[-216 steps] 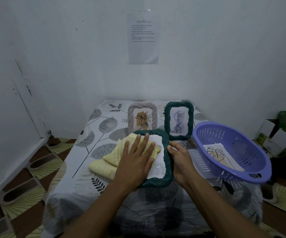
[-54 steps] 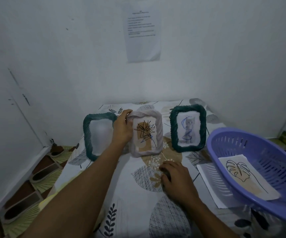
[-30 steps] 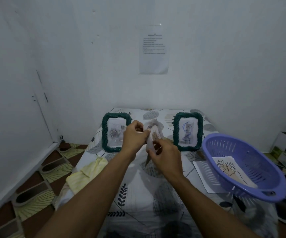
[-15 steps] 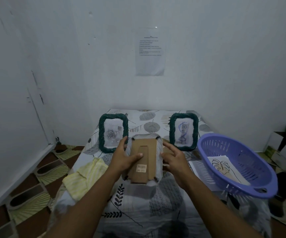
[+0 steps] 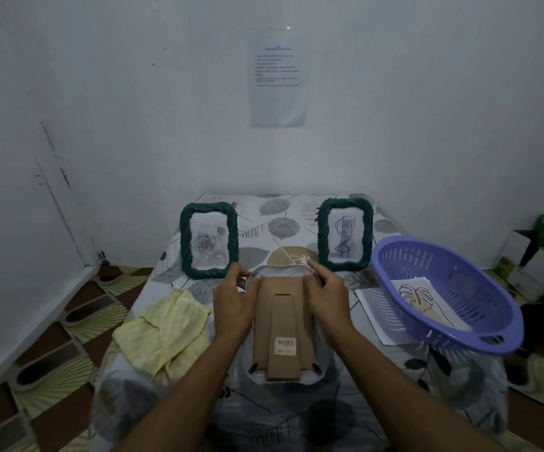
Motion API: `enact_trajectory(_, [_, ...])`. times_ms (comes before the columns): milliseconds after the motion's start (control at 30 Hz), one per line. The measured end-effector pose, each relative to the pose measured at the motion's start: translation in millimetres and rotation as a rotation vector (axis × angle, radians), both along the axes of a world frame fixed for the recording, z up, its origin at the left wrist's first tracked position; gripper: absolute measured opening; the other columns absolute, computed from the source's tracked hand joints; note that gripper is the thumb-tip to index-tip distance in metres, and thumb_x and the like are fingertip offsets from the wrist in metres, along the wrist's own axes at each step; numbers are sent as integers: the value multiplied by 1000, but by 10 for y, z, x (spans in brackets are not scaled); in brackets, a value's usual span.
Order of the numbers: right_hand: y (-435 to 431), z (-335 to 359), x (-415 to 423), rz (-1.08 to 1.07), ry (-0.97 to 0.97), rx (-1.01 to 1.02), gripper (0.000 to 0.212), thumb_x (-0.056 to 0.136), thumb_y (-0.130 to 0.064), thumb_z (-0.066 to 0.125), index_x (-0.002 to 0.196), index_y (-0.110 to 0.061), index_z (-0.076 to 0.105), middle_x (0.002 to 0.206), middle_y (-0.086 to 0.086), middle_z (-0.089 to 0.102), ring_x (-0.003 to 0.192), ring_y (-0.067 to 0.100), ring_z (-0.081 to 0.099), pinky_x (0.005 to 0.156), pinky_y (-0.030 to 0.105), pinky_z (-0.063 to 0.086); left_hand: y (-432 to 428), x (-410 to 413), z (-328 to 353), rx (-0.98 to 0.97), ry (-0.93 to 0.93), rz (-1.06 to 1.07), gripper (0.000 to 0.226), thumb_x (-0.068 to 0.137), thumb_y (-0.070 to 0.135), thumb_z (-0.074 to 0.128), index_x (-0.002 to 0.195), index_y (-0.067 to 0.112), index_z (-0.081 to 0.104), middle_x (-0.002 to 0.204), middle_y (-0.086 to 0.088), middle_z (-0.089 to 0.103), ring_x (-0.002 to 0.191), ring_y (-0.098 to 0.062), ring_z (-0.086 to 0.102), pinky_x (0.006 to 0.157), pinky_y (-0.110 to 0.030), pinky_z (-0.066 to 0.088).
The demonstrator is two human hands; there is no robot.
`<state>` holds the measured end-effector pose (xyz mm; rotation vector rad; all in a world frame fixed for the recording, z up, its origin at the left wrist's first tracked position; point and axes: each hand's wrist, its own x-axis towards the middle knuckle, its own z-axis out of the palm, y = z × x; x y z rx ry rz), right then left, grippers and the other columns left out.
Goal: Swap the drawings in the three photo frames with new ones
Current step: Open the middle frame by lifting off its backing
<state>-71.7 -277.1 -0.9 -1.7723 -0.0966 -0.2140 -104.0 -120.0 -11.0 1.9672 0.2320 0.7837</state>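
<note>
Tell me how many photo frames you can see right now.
3. The left green frame stands back left, the right green frame back right, and the face-down frame lies nearer, gripped by the left hand and right hand. None looks hidden.

You can read nothing here letter for letter; the printed sheet (image 5: 277,78) stuck on the wall (image 5: 394,109) ahead of you carries a short centred heading and several lines of dark type below it, all too small and blurred to make out; the pale sticker (image 5: 285,346) low on the cardboard back (image 5: 282,321) of the frame (image 5: 280,270) you hold bears a few rows of dark print, likewise too blurred to yield any word or number.
</note>
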Motion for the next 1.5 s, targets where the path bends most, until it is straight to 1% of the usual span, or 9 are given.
enact_trajectory(100, [-32, -45, 35, -17, 3, 30, 26, 97, -17, 53, 118, -28, 62, 115, -4, 63, 105, 11, 57, 84, 26, 47, 8, 19, 2, 16, -16, -8, 19, 89, 22, 64, 78, 14, 50, 70, 1, 56, 67, -3, 52, 55, -12, 36])
enact_trajectory(267, [-45, -121, 97, -41, 14, -1, 24, 98, -16, 50, 116, -25, 63, 117, 0, 66, 107, 15, 61, 92, 42, 53, -10, 51, -8, 16, -31, -3, 16, 89, 16, 62, 76, 12, 53, 67, 0, 58, 61, -9, 51, 55, -15, 36])
enact_trajectory(667, [-224, -176, 226, -21, 87, 72, 28, 98, -15, 49, 117, -22, 69, 114, -6, 69, 107, 12, 62, 97, 41, 51, -36, 91, -139, -81, -33, -148, 16, 98, 12, 49, 96, 12, 65, 88, 7, 64, 81, 3, 57, 65, -12, 42])
enact_trajectory(767, [-265, -109, 257, -44, 110, 156, 26, 97, -11, 49, 109, -21, 69, 103, -3, 70, 98, 14, 64, 87, 33, 53, 24, 90, -240, -175, 71, -221, 23, 100, 20, 46, 116, 21, 63, 103, 2, 66, 93, -12, 62, 78, -28, 53])
enact_trajectory(933, [-272, -27, 294, -74, 122, 226, 13, 94, -10, 55, 91, -21, 62, 85, 2, 65, 79, 19, 57, 71, 34, 46, 90, 86, -281, -200, 152, -279, 21, 97, 15, 53, 115, 19, 63, 97, -3, 70, 93, -22, 67, 73, -47, 58])
enact_trajectory(1100, [-320, -53, 182, 80, 151, 116, 24, 100, -24, 49, 119, -31, 61, 111, 1, 65, 97, 29, 61, 80, 47, 53, 142, 166, -186, -278, 132, -153, 15, 96, 16, 54, 106, 25, 59, 92, -8, 70, 80, -31, 67, 66, -48, 58])
enact_trajectory(1267, [-392, -296, -13, 199, 151, 41, 39, 96, -38, 52, 135, -35, 51, 121, 8, 65, 103, 27, 64, 85, 49, 57, 155, 274, -37, -324, 104, -123, 10, 96, 15, 53, 96, 25, 57, 96, -5, 68, 95, -31, 65, 73, -44, 56])
enact_trajectory(1400, [-433, -219, -30, 245, 200, 92, 32, 99, -26, 48, 103, -54, 63, 103, 6, 71, 88, 24, 65, 72, 41, 56, 127, 177, -57, -407, 349, -438, 57, 94, 24, 59, 144, 34, 36, 136, -3, 51, 118, -24, 56, 85, -44, 56])
enact_trajectory(1500, [-475, -189, -16, 285, 191, 74, 35, 95, -20, 54, 107, -52, 62, 105, 4, 72, 85, 21, 63, 67, 37, 52, 160, 76, -113, -394, 437, -594, 96, 83, 14, 72, 149, 45, 10, 140, 0, 41, 104, -25, 65, 63, -36, 57])
